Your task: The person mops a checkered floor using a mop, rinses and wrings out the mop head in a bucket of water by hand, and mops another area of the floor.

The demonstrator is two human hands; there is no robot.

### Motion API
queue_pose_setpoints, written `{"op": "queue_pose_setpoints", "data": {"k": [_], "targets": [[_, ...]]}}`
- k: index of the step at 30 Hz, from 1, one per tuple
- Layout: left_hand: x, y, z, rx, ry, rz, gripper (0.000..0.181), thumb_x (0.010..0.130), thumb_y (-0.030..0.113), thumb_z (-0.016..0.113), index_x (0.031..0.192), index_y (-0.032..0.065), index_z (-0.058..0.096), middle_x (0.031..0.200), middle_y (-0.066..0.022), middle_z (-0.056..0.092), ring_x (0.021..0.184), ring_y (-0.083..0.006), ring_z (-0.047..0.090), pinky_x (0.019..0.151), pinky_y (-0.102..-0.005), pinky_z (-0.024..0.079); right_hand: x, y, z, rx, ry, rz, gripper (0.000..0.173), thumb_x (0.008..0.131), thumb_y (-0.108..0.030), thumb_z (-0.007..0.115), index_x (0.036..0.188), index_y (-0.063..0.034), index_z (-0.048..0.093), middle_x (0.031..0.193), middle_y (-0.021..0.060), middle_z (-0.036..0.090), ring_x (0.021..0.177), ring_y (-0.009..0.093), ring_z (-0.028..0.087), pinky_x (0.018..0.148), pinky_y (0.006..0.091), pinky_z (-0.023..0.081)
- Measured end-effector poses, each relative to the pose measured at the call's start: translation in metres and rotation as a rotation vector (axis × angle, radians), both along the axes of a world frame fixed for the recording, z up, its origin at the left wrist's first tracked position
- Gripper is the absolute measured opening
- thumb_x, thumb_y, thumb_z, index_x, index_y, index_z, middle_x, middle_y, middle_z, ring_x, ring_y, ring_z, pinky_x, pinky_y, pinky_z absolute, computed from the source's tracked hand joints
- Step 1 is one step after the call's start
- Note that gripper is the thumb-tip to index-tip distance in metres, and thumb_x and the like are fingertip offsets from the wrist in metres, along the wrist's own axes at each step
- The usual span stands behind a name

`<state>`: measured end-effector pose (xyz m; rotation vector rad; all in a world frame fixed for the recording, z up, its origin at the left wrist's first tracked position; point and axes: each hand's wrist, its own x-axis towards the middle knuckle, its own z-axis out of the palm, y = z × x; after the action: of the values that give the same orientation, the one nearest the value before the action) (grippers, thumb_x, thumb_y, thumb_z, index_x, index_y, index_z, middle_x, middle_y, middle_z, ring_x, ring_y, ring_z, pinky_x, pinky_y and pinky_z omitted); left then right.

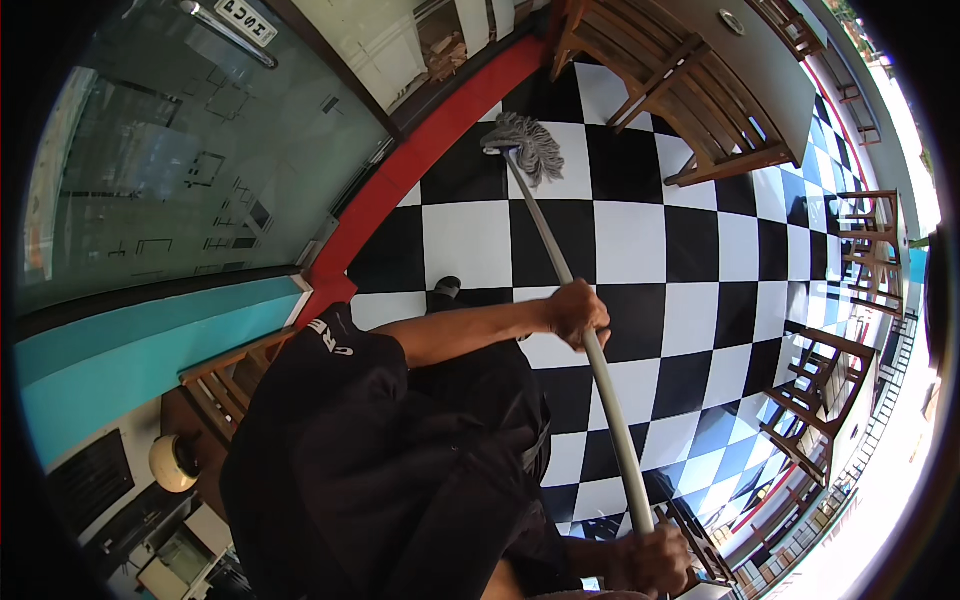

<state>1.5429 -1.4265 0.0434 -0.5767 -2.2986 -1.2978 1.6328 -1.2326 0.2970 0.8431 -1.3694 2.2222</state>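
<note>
My left hand (579,315) is wrapped around the middle of a long, pale mop handle (616,416). Lower in the view, my right hand (651,559) grips the handle near its upper end. The handle slants away to a grey string mop head (531,146), which lies on the black-and-white checkered tile floor (628,241). Its strands spread to the right of the blue-grey clamp, close to a red floor border (420,176). One dark shoe (448,286) shows below my left arm; dark clothing hides most of my legs.
A glass door (187,165) with a metal handle stands at upper left, above a turquoise wall (161,330). A wooden bench (675,82) and table (757,67) stand beyond the mop. More wooden chairs (825,382) line the right, and another chair (217,390) is behind me.
</note>
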Motion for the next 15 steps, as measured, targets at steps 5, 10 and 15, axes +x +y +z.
{"op": "queue_pose_setpoints", "data": {"k": [5,10,15], "targets": [[-0.032,-0.135,-0.074,-0.156,-0.215,0.39,0.026,0.063,0.019,0.058,0.047,0.0064,0.043,0.053,-0.0105,0.051,0.057,-0.028,0.055,0.056,-0.0396,0.044,-0.018,-0.115,-0.107,0.155,-0.128,0.153,0.021,0.062,-0.005,0.049,0.052,-0.007,0.032,0.044,0.0054,0.035,0.038,0.014,0.033,0.042,0.0288,0.035],[-0.05,-0.212,-0.127,-0.352,-0.22,0.53,0.025,0.066,0.026,0.06,0.057,0.0029,0.054,0.065,-0.0115,0.055,0.081,-0.0271,0.056,0.073,-0.0391,0.044,-0.017,-0.18,-0.156,0.551,-0.041,0.212,0.017,0.065,0.01,0.049,0.06,-0.0028,0.04,0.057,0.0079,0.046,0.055,0.018,0.048,0.068,0.0361,0.045],[0.013,-0.182,-0.045,-0.194,-0.228,0.438,0.03,0.065,0.026,0.06,0.048,0.0029,0.051,0.061,-0.0115,0.054,0.077,-0.0265,0.055,0.07,-0.038,0.046,0.035,-0.18,-0.07,0.475,-0.02,0.155,0.02,0.069,-0.004,0.057,0.054,-0.0062,0.044,0.048,0.0026,0.045,0.042,0.014,0.045,0.049,0.0283,0.042]]}}
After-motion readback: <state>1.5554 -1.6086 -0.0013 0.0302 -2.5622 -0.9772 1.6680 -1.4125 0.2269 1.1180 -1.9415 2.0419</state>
